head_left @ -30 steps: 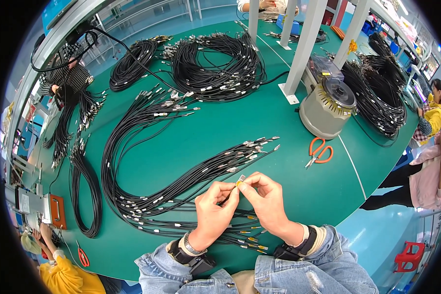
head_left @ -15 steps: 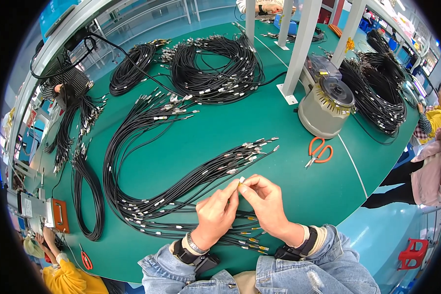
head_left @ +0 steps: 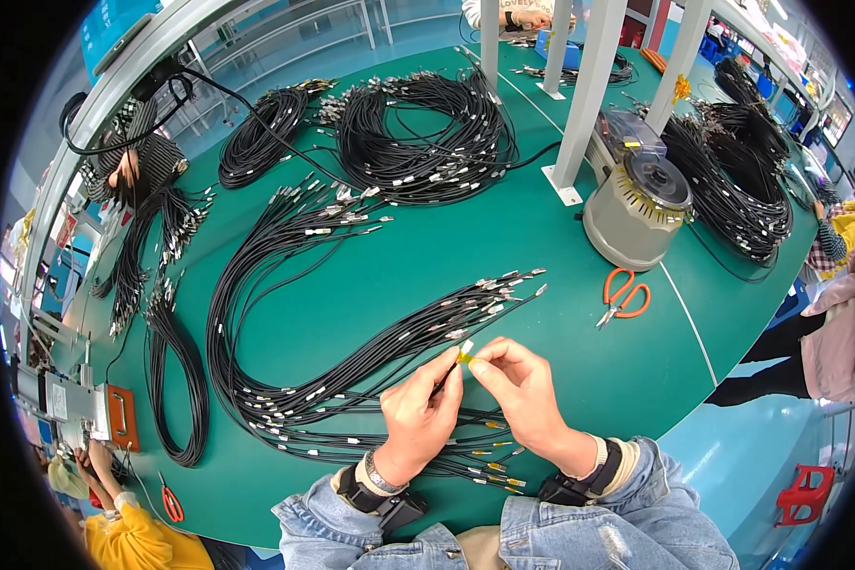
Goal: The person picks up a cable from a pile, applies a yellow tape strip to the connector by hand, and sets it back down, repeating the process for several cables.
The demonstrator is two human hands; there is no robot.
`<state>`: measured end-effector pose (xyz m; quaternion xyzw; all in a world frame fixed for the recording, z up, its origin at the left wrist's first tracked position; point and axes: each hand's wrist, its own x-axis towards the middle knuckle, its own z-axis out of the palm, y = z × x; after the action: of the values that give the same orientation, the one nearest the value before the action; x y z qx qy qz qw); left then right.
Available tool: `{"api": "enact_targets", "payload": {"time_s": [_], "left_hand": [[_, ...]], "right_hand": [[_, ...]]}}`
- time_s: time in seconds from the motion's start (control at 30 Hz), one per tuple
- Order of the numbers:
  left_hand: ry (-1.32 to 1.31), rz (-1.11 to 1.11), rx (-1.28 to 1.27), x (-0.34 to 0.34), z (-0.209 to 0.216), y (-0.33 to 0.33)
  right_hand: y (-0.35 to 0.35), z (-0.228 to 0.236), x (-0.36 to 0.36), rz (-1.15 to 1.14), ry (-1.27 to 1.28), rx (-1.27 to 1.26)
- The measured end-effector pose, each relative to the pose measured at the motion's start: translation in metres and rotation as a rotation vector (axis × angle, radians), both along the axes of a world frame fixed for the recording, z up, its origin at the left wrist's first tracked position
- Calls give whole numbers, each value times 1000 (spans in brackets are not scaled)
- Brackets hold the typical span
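Observation:
My left hand point(head_left: 416, 410) is closed in a pinch on the end of a black cable. A small white tip stands up from the grip, with yellow tape point(head_left: 465, 357) just below it. My right hand point(head_left: 524, 391) is closed, thumb and forefinger pinched at the side of that yellow tape. Beneath and beyond both hands lies a long curved bundle of black cables point(head_left: 370, 366) with white-tagged ends. Several cable ends with yellow bands point(head_left: 492, 466) lie under my wrists, partly covered by the left one.
Orange-handled snips point(head_left: 625, 300) lie at the right, below a round grey dispenser point(head_left: 634, 218) with yellow strips round its rim. Coiled black cables point(head_left: 423, 180) rest at the back of the green table point(head_left: 427, 237). A grey metal post point(head_left: 584, 109) rises beyond. Co-workers sit around.
The thumb and finger of my right hand have shifted slightly away from the left fingertips, and more yellow tape shows between them. At the far left, a co-worker's hand has come into sight.

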<state>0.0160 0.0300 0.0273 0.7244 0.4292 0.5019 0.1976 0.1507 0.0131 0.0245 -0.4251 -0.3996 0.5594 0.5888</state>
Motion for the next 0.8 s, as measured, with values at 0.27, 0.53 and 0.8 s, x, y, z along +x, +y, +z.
{"api": "enact_targets", "payload": {"time_s": [0.27, 0.53, 0.8], "left_hand": [[-14, -19, -60, -2, -3, -1], [-23, -72, -153, 0, 4, -3], [-74, -102, -209, 1, 1, -3]], "right_hand": [[-1, 2, -1, -11, -8, -23], [1, -4, -3, -18, -13, 15], [1, -6, -4, -23, 3, 24]]}}
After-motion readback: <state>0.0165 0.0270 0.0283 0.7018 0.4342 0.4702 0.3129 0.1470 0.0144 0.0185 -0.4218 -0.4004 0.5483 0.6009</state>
